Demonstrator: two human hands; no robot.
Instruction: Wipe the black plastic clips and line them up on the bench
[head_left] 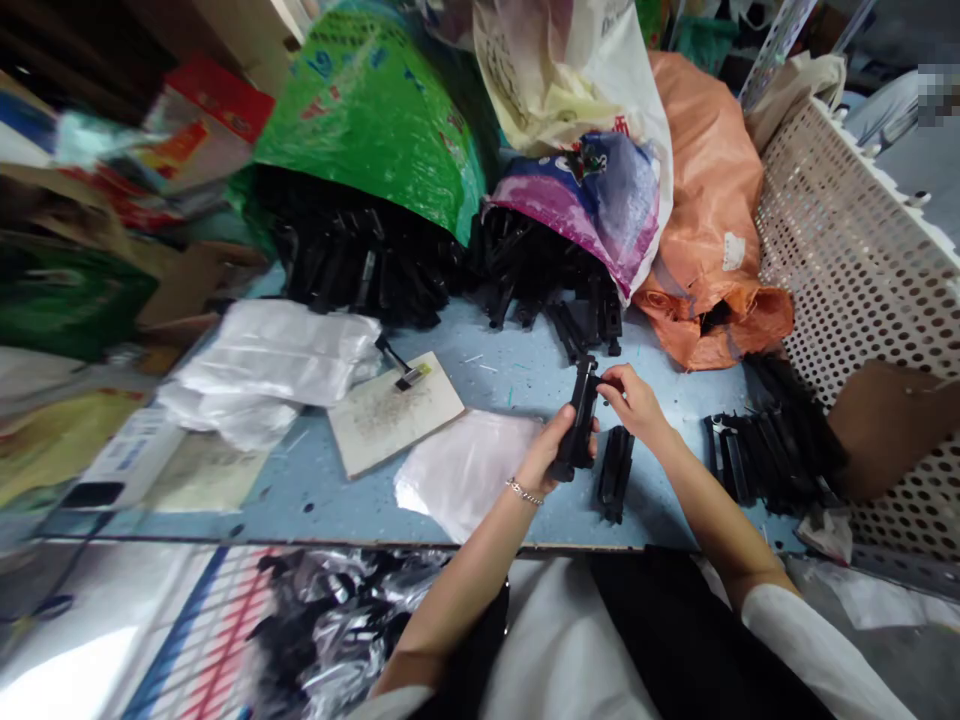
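Note:
My left hand (559,445) is wrapped round a long black plastic part (577,425), held tilted above the blue table (480,375). Beside its upper end is my right hand (630,400), thumb and forefinger pinched at the part's edge; whatever lies between those fingertips is too small to make out. A second black plastic part (615,475) of similar shape lies on the table just below my right hand. Left of my left hand, a clear plastic bag (469,470) lies flat.
Black parts spill from a green sack (375,110) and a purple-white sack (592,200). An orange sack (705,200) and a perforated white basket (870,230) stand at right, near piled black parts (772,440). A brush (409,377) rests on a board (397,425) beside plastic bags (277,360).

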